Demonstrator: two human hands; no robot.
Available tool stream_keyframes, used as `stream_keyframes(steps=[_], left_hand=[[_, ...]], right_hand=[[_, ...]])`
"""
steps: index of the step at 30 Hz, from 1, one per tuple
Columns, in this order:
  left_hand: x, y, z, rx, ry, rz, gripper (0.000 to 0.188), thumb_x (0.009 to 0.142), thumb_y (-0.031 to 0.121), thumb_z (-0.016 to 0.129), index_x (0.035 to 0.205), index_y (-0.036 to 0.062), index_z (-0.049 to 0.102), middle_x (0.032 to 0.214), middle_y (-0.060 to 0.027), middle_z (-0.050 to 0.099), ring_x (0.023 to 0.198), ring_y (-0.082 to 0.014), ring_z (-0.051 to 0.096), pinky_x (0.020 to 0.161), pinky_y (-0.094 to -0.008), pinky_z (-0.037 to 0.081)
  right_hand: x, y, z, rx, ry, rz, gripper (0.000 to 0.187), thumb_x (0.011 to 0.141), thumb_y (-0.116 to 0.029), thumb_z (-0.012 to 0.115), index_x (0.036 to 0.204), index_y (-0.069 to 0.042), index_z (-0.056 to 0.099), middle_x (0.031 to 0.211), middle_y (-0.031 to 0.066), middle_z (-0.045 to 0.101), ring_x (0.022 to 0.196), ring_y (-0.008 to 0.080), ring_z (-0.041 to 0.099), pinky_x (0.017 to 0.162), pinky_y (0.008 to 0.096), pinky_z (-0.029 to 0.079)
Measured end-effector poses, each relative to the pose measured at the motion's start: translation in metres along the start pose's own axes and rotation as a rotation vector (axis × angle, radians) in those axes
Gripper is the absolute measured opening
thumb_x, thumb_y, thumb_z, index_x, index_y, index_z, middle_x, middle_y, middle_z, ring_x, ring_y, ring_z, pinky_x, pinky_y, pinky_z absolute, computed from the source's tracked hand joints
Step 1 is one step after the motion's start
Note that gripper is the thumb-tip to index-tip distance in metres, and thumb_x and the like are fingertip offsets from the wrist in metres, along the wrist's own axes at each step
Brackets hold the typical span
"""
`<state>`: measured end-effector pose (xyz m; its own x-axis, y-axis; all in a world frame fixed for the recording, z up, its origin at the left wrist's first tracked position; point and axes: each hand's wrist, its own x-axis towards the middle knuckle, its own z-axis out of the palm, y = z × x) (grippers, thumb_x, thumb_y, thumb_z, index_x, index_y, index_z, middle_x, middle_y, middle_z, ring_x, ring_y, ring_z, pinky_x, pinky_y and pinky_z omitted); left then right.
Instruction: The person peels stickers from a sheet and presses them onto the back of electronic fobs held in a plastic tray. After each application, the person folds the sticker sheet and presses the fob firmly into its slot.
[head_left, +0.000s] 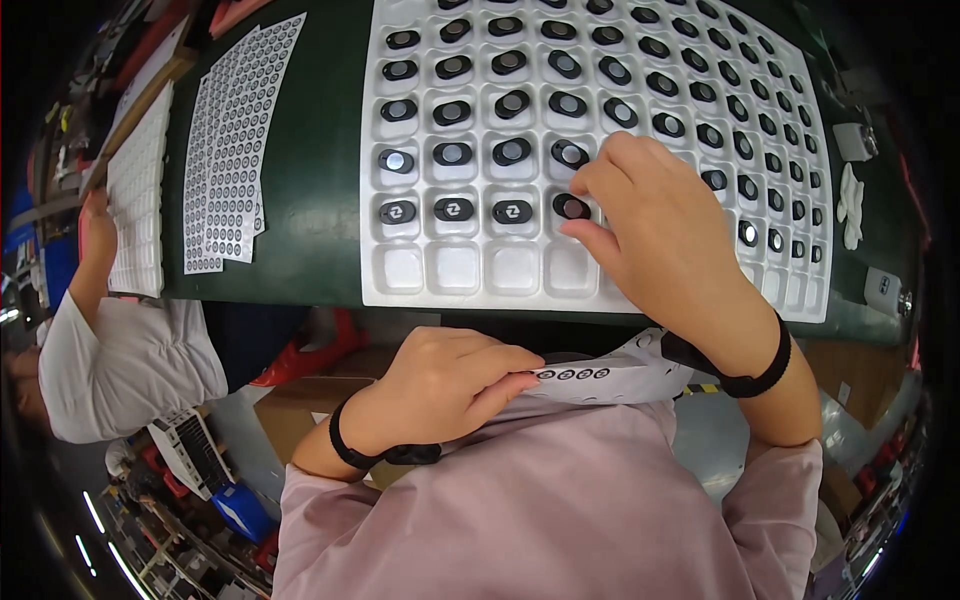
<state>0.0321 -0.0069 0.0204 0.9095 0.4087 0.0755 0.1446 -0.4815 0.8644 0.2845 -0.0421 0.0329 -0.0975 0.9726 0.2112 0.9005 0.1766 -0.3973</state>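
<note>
My left hand (450,385) pinches a white sheet of round black stickers (583,374) between thumb and fingers, close to my body. The sheet is curved, and part of it runs under my right forearm. Over the white moulded tray (425,305), my right hand (655,215) has its thumb and index finger around a small black oval device (571,206) lying in its cell. To the left in that row, three devices, among them the black oval device with a white emblem (512,211), carry emblems. Other devices in the rows beyond show plain grey round tops.
Several sticker sheets (235,150) lie on the green table (315,200) left of the tray. Farther left, another person (130,360) reaches to a second white tray (140,200). Small white objects (884,290) and a crumpled white piece (850,205) lie at the right.
</note>
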Motion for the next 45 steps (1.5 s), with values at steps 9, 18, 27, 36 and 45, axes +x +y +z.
stream_keyframes(steps=[9, 18, 27, 36, 45], left_hand=[[0.001, -0.007, -0.004, -0.080, 0.034, -0.016, 0.018, 0.083, 0.005, 0.079, 0.100, 0.0032, 0.076, 0.083, -0.0108, 0.075, 0.065, -0.0247, 0.069, 0.056, -0.0312, 0.051], [0.026, 0.001, 0.006, -0.168, 0.018, -0.075, 0.017, 0.088, 0.004, 0.077, 0.104, 0.0011, 0.074, 0.086, -0.0104, 0.075, 0.067, -0.0209, 0.070, 0.060, -0.0273, 0.052], [0.032, 0.014, 0.002, -0.341, 0.083, -0.166, 0.014, 0.094, 0.000, 0.068, 0.108, -0.0035, 0.068, 0.088, -0.0049, 0.071, 0.073, -0.0087, 0.066, 0.064, -0.0239, 0.051], [0.034, 0.027, 0.001, -0.499, -0.034, -0.342, 0.005, 0.096, -0.003, 0.065, 0.100, -0.0037, 0.066, 0.095, -0.0067, 0.069, 0.076, -0.0070, 0.062, 0.067, -0.0211, 0.049], [0.037, 0.021, -0.003, -0.707, -0.094, -0.347, 0.003, 0.094, -0.005, 0.064, 0.096, -0.0036, 0.066, 0.093, -0.0049, 0.064, 0.078, -0.0078, 0.059, 0.067, -0.0219, 0.049]], right_hand=[[0.002, -0.003, 0.002, 0.066, -0.085, -0.011, 0.026, 0.078, -0.007, 0.079, 0.099, -0.005, 0.064, 0.099, 0.0108, 0.058, 0.094, 0.0327, 0.059, 0.082, 0.0416, 0.049], [-0.045, -0.041, -0.026, 0.614, -0.251, 0.208, 0.028, 0.081, -0.005, 0.081, 0.099, -0.002, 0.059, 0.100, 0.0104, 0.061, 0.088, 0.0260, 0.061, 0.079, 0.0362, 0.051], [-0.068, -0.034, -0.037, 0.724, -0.288, 0.396, 0.029, 0.082, 0.000, 0.080, 0.100, -0.002, 0.057, 0.096, 0.0081, 0.061, 0.082, 0.0197, 0.060, 0.074, 0.0320, 0.051], [-0.069, -0.038, -0.021, 0.756, -0.072, 0.227, 0.028, 0.081, 0.005, 0.079, 0.100, -0.002, 0.060, 0.091, 0.0065, 0.061, 0.079, 0.0205, 0.060, 0.074, 0.0312, 0.050], [-0.072, -0.032, -0.012, 0.747, 0.015, 0.100, 0.025, 0.075, 0.006, 0.079, 0.088, -0.008, 0.063, 0.086, 0.0039, 0.066, 0.078, 0.0230, 0.061, 0.074, 0.0349, 0.047]])
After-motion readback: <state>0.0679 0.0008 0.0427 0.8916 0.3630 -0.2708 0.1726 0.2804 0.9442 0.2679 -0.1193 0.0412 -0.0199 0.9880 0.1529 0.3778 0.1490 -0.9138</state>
